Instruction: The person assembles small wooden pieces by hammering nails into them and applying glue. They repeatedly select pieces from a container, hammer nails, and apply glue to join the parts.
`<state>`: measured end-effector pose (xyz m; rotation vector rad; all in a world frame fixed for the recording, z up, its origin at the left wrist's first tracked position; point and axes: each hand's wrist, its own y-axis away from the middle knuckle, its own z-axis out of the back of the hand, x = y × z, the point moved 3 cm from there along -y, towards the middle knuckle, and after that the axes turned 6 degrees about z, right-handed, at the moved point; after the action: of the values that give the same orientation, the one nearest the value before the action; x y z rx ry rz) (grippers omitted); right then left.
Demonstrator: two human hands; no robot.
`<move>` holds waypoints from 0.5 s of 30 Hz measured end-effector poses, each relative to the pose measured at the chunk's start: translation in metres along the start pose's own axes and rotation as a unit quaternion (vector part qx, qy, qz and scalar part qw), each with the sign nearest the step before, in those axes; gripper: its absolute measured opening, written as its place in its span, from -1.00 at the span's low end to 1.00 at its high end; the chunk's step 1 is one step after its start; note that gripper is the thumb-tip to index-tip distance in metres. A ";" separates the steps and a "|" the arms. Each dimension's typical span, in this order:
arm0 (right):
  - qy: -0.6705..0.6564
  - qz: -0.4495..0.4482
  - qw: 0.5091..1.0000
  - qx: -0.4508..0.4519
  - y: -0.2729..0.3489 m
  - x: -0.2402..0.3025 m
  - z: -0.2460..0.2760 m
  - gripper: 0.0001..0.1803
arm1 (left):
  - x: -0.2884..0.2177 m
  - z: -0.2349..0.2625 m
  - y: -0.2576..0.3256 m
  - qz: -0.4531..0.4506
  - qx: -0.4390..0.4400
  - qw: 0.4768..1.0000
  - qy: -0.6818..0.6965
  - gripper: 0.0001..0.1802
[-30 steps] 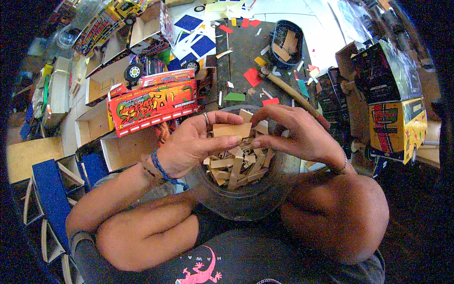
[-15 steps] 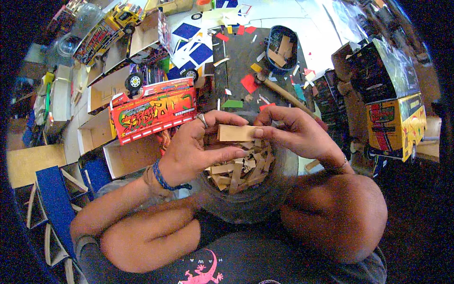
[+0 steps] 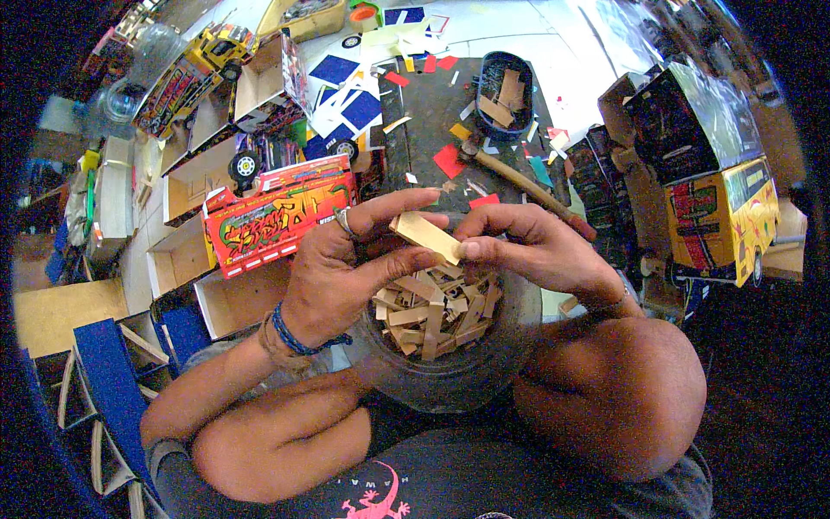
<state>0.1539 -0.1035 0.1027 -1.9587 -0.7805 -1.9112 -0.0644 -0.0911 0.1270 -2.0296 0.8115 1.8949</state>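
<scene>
The wooden strip (image 3: 427,237) is located between the two hands, above the clear tub (image 3: 432,385) and the heap of wood pieces (image 3: 430,318) inside it. Its long axis slants from upper left, on the far side, to lower right, on the near side. The right hand (image 3: 540,255) is the nearer of the two: its thumb and index finger are pinched together on the lower right end of the wooden strip, so that most of the length extends leftward from these fingers. The left hand (image 3: 337,268) is positioned at the opposite, upper left end. Its index finger lies beyond the wooden strip and its thumb lies just below, with a wide gap between the two tips; whether the fingers behind the wooden strip touch or grip it cannot be told from this view. Beyond the hands, the dark tabletop (image 3: 419,117) carries a hammer (image 3: 529,188), its handle slanting down toward the right hand, and a blue tray (image 3: 480,97) containing further wood. A red toy truck body (image 3: 277,221) rests to the left of the left hand; a yellow toy truck (image 3: 713,233) stands well to the right of the right hand.
</scene>
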 end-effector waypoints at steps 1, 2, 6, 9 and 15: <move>-0.004 0.002 1.000 0.000 0.000 0.000 0.000 -0.76 | -0.001 0.000 0.000 0.002 -0.003 1.000 -0.007 -0.42; -0.007 0.008 1.000 0.001 0.000 0.001 0.000 -0.76 | -0.002 0.000 -0.001 -0.002 -0.003 1.000 -0.007 -0.40; -0.032 0.012 0.999 0.011 -0.002 0.001 -0.002 -0.75 | -0.004 -0.002 -0.002 0.009 -0.006 1.000 -0.015 -0.32; -0.034 0.008 0.999 0.017 -0.002 0.000 -0.002 -0.75 | -0.006 -0.003 -0.001 0.006 -0.009 0.999 -0.037 -0.30; 0.015 0.026 0.999 0.014 -0.002 0.000 0.000 -0.74 | -0.004 -0.008 -0.004 -0.032 -0.020 0.999 -0.005 -0.34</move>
<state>0.1521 -0.1017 0.1026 -1.9115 -0.7362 -1.8849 -0.0557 -0.0914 0.1317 -2.0416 0.7036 1.8989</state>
